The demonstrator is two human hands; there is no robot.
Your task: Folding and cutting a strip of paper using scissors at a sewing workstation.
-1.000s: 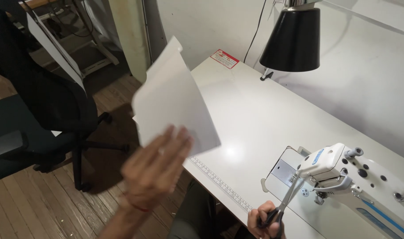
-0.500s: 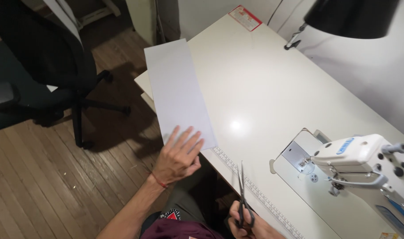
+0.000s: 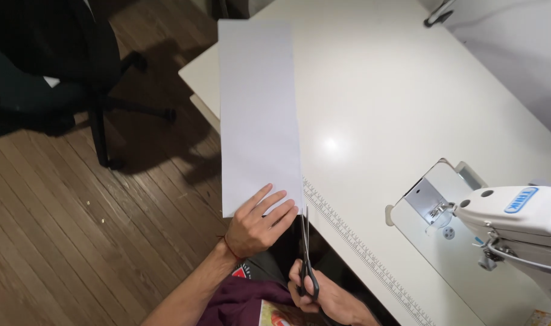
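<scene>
A long white sheet of paper (image 3: 258,108) is held out flat over the near left edge of the white table (image 3: 396,121), partly hanging over the wooden floor. My left hand (image 3: 260,224) grips its near end, fingers spread on top. My right hand (image 3: 323,296) holds black-handled scissors (image 3: 305,250), blades pointing away from me. The blade tips sit at the paper's near right corner, beside my left fingertips.
A white sewing machine (image 3: 516,223) stands at the right, its needle plate (image 3: 429,208) set in the table. A ruler strip (image 3: 363,250) runs along the table's near edge. A black office chair (image 3: 52,78) is on the wooden floor at the left.
The paper has come down from an upright hold to lie flat ahead of me. The scissors have moved up until their tips meet its near right corner. My view has tilted downward.
</scene>
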